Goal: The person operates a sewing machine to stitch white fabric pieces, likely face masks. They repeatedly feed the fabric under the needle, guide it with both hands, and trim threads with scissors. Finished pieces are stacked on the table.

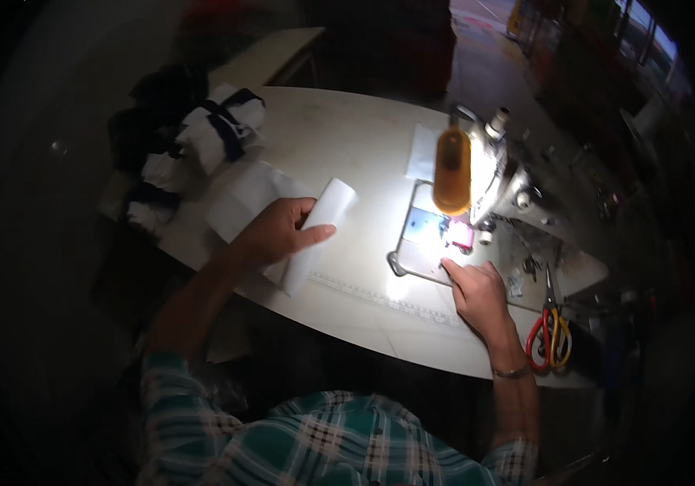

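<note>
A folded white piece of cloth or paper point(333, 202) is gripped in my left hand point(278, 231), thumb on top and fingers at its far side. It is held over the table, beside a flat white sheet point(250, 194). My right hand point(481, 293) has its index finger stretched to the near edge of the sewing machine's bed plate point(422, 263); I see nothing held in it. Bright lamp light falls on the plate, where a pink part point(461, 235) shows by the needle area. Above the plate is an amber, rounded piece point(452, 170) on the sewing machine point(501, 178).
Scissors with red and yellow handles point(550, 336) lie right of my right hand. A clear ruler point(384, 305) runs along the table's point(339, 121) near side. White and navy cloth bundles point(209, 138) are heaped at the left. Another table point(282, 50) stands behind.
</note>
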### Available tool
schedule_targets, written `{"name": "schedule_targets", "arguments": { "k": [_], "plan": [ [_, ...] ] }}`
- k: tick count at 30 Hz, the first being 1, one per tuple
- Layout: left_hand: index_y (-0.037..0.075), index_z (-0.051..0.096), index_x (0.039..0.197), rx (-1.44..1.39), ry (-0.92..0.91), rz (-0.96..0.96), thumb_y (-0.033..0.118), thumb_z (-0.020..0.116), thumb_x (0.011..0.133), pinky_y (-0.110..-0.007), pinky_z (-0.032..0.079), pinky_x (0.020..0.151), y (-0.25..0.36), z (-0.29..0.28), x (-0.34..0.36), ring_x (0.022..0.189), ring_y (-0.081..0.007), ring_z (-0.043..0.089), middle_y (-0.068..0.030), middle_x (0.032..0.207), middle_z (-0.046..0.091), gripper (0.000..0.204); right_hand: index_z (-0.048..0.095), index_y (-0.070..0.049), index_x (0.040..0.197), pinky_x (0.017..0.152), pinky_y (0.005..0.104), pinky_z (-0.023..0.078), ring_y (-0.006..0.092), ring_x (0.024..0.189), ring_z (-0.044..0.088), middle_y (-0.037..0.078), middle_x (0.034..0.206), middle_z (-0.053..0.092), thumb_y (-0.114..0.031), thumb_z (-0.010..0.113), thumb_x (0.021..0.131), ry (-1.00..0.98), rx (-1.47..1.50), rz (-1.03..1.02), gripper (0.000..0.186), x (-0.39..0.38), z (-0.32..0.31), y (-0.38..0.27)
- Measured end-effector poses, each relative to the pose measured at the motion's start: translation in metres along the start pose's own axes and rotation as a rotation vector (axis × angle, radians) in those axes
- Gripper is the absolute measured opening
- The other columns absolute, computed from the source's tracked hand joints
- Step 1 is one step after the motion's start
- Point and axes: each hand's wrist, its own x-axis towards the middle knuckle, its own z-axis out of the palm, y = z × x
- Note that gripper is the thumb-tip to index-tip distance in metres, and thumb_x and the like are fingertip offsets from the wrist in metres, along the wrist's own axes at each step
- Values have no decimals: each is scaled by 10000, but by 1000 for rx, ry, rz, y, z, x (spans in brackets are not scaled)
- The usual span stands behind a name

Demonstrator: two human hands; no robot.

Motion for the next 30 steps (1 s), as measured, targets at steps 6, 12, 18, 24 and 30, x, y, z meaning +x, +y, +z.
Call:
{"name": "schedule_targets", "arguments": {
  "k": [6, 12, 18, 24, 30],
  "plan": [
    [-29, 639, 1239, 30, -109, -114, 317, 711, 1004, -298, 522, 624, 12, 62, -10, 681, -146, 630, -93, 885, 715, 424, 736, -75, 1200, 763, 414, 484, 307, 728, 631, 97, 779, 662, -27, 640, 898, 22, 22, 3, 321, 3, 5, 1],
    [-6, 651, 1223, 657, 303, 526, 195, 754, 950, -401, 556, 822, -18, 112, 19, 967, -312, 688, -149, 1090, 647, 354, 775, -81, 1118, 729, 392, 468, 284, 702, 621, 75, 807, 696, -22, 683, 885, 95, 38, 10, 257, 2, 6, 3],
    [22, 688, 1184, 422, 132, 384, 134, 805, 889, -372, 523, 797, -29, 115, 63, 898, -272, 635, -107, 1007, 621, 336, 795, -128, 1144, 725, 348, 435, 231, 696, 577, 32, 850, 670, -46, 721, 870, -13, 76, -148, 295, 3, 1, -4],
    [-12, 740, 910, 154, 98, 372, 35, 814, 874, -276, 479, 808, -27, 98, 60, 842, -147, 586, -33, 942, 631, 95, 797, -138, 1155, 737, 338, 429, 220, 713, 564, 35, 853, 651, -69, 737, 876, -8, 53, -150, 294, 4, 3, -5],
    [-2, 759, 966, -133, -119, 327, 71, 755, 933, -278, 496, 872, -17, 108, 70, 908, -116, 622, -69, 939, 723, 80, 796, -131, 1126, 730, 352, 429, 230, 702, 565, 45, 834, 640, -58, 736, 864, -38, 27, -123, 279, 5, 3, -9]
  ]
}}
